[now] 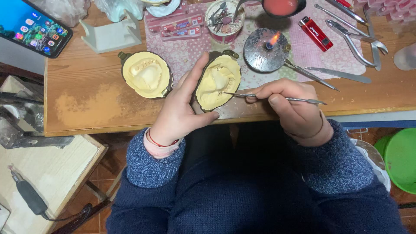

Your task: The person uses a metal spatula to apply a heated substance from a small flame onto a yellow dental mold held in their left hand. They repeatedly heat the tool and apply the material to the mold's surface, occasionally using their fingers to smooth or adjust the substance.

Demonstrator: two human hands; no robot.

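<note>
My left hand (180, 110) grips a metal flask half (219, 84) filled with pale yellow plaster, tilted up at the table's front edge. My right hand (290, 106) holds a thin metal carving tool (277, 98) like a pen. Its tip touches the plaster inside the held half. A second plaster-filled flask half (146, 74) lies flat on the wooden table (86, 104), just left of my left hand.
A small lit burner (265, 50) stands behind the held half. A red lighter (315, 34), pliers (357, 41), a spatula (336, 74), a cup of tools (224, 19), a white plaster block (112, 37) and a phone (32, 26) lie farther back. A green bowl (401, 158) sits low right.
</note>
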